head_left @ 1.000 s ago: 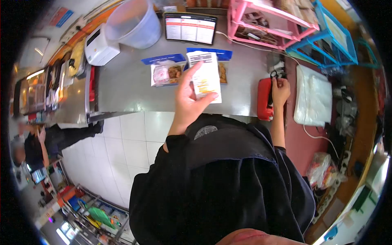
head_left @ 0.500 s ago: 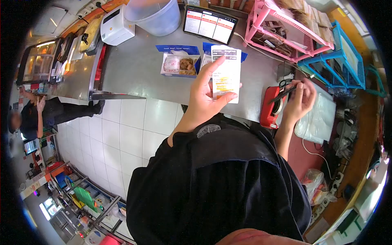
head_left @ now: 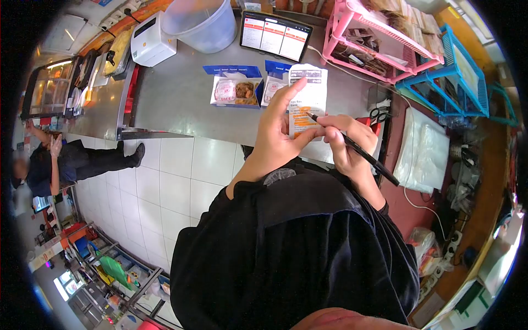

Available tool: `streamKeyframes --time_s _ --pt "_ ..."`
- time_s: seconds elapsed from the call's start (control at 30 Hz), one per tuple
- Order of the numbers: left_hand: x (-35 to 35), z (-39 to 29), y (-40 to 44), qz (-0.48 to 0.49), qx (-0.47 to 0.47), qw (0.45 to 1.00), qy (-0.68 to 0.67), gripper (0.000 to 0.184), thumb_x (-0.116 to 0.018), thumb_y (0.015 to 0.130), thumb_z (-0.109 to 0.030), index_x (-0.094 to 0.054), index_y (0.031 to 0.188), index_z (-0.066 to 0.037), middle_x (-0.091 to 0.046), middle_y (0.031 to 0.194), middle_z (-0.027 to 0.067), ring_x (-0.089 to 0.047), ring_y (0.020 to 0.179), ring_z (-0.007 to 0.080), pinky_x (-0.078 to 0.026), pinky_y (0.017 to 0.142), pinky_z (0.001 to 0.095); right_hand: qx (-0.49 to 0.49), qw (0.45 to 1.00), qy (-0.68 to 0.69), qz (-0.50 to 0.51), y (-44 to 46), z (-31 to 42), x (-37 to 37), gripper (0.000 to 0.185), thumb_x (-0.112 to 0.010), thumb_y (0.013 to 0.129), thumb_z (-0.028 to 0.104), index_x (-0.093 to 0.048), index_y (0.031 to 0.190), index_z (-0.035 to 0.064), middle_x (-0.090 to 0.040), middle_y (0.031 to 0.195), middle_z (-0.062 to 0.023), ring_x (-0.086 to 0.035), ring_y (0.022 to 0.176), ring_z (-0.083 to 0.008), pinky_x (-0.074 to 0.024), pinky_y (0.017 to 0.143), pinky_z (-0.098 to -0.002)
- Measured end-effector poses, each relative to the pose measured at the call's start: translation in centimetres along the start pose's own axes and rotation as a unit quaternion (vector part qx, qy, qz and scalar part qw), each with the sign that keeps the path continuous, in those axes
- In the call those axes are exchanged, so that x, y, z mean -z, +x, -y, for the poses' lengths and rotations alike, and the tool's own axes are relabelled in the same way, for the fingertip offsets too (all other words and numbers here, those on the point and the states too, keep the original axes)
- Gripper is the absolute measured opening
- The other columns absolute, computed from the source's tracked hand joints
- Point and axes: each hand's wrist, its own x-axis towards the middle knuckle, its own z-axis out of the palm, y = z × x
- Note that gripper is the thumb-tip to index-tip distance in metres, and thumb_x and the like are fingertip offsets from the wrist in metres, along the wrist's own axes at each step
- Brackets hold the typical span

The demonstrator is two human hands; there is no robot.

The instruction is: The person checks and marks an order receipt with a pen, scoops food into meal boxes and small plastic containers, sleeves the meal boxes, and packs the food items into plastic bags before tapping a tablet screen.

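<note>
A white printed receipt (head_left: pixel 308 91) with orange highlighted lines is held up by my left hand (head_left: pixel 275 126), thumb in front of its lower edge. My right hand (head_left: pixel 352 146) grips a black pen (head_left: pixel 371 160), whose tip is at the orange lines on the paper. Behind the receipt, a blue-and-white food box (head_left: pixel 235 93) lies open with a wrapped item and brown food inside. A second open box (head_left: pixel 273 88) is partly hidden by the receipt and my left hand.
On the steel counter (head_left: pixel 176 104) are a tablet (head_left: pixel 275 36), a translucent bucket (head_left: pixel 203 27), a white printer (head_left: pixel 153 41) and scissors (head_left: pixel 377 115). Pink (head_left: pixel 385 52) and blue racks (head_left: pixel 454 82) stand right, near plastic bags (head_left: pixel 423 148). A person (head_left: pixel 55 159) is at far left.
My right hand has taken the black pen from near the red tape dispenser and moved left to the receipt. The receipt stays in my left hand. The view has shifted somewhat.
</note>
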Motion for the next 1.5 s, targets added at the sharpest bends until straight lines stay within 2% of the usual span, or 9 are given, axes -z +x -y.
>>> streamKeyframes --time_s 0.43,0.5,0.6,0.77,0.9,1.07,1.13,1.3,1.5 --pt "-0.6 1.8 1.3 -0.002 0.040 0.999 -0.027 0.076 -0.068 0.071 0.013 -0.034 0.136 -0.002 -0.042 0.127 0.0110 -0.051 0.112 0.0202 -0.049 0.089 0.0310 0.012 0.995 -0.092 -0.022 1.7 -2.2 1.6 0.007 -0.064 0.078 0.003 -0.062 0.085 0.0031 -0.062 0.074 -0.0139 -0.063 0.065 -0.0287 -0.0501 0.059 -0.0338" --pt "-0.1 1.8 1.6 -0.008 0.034 0.999 -0.038 0.075 -0.058 0.072 0.020 -0.031 0.138 -0.005 -0.042 0.127 0.0106 -0.059 0.105 0.0256 -0.052 0.086 0.0336 0.066 0.983 -0.122 -0.123 3.0 -6.3 3.2 0.011 -0.061 0.079 0.001 -0.063 0.089 0.0033 -0.062 0.077 -0.0141 -0.064 0.072 -0.0268 -0.0501 0.062 -0.0327" --pt "1.2 2.4 1.7 -0.024 0.045 0.998 -0.029 0.078 -0.058 0.074 0.017 -0.025 0.141 -0.004 -0.052 0.121 0.0152 -0.059 0.105 0.0237 -0.050 0.087 0.0333 -0.083 0.953 -0.259 -0.131 5.1 -15.4 6.4 0.021 -0.060 0.080 0.003 -0.062 0.100 0.0059 -0.060 0.077 -0.0114 -0.057 0.069 -0.0278 -0.0468 0.065 -0.0366" --pt "3.2 3.1 1.3 -0.051 0.071 0.996 0.011 0.072 -0.057 0.074 0.015 -0.029 0.139 -0.001 -0.044 0.128 0.0131 -0.053 0.113 0.0246 -0.047 0.091 0.0349 0.003 0.927 -0.339 -0.160 5.8 -24.7 8.5 0.015 -0.068 0.076 0.011 -0.063 0.090 0.0079 -0.062 0.076 -0.0094 -0.056 0.079 -0.0285 -0.0461 0.069 -0.0390" --pt "4.8 5.7 1.2 -0.038 0.052 0.991 0.121 0.064 -0.056 0.077 0.009 -0.034 0.137 0.000 -0.042 0.133 0.0141 -0.044 0.120 0.0218 -0.042 0.095 0.0345 0.033 0.966 -0.250 -0.063 7.6 -20.6 7.2 0.012 -0.066 0.079 0.015 -0.066 0.086 0.0064 -0.058 0.077 -0.0117 -0.052 0.079 -0.0278 -0.0443 0.071 -0.0390" --pt "4.7 6.0 1.5 -0.058 0.098 0.989 0.095 0.066 -0.055 0.077 0.011 -0.033 0.138 -0.001 -0.043 0.132 0.0122 -0.050 0.113 0.0194 -0.045 0.091 0.0311 0.110 0.905 -0.367 -0.184 18.3 -14.5 13.3 0.023 -0.058 0.078 0.008 -0.066 0.100 0.0077 -0.056 0.099 -0.0143 -0.053 0.092 -0.0335 -0.0415 0.081 -0.0445" --pt "4.6 6.7 1.9 -0.056 0.107 0.989 0.079 0.068 -0.056 0.076 0.012 -0.033 0.138 -0.002 -0.043 0.132 0.0123 -0.051 0.113 0.0191 -0.045 0.091 0.0306 -0.020 0.928 -0.371 -0.025 22.6 -16.1 14.1 0.027 -0.058 0.080 0.011 -0.065 0.106 0.0112 -0.058 0.106 -0.0106 -0.057 0.098 -0.0321 -0.0449 0.084 -0.0447" --pt "4.2 5.8 3.2 -0.048 0.078 0.985 0.147 0.072 -0.057 0.075 0.014 -0.030 0.140 -0.003 -0.044 0.131 0.0113 -0.052 0.110 0.0179 -0.046 0.091 0.0302 0.022 0.796 -0.556 0.239 26.4 -25.3 13.9 0.034 -0.063 0.075 0.024 -0.065 0.108 0.0180 -0.064 0.103 -0.0108 -0.062 0.095 -0.0307 -0.0498 0.083 -0.0415" --pt "6.3 9.5 -0.1 0.007 0.156 0.961 0.228 0.051 -0.063 0.076 0.003 -0.052 0.125 -0.003 -0.057 0.117 0.0128 -0.056 0.105 0.0196 -0.045 0.088 0.0304 0.010 0.929 -0.337 -0.153 23.1 -19.4 14.6 0.023 -0.055 0.084 0.015 -0.057 0.099 -0.0031 -0.061 0.080 -0.0246 -0.059 0.074 -0.0409 -0.0467 0.065 -0.0445"
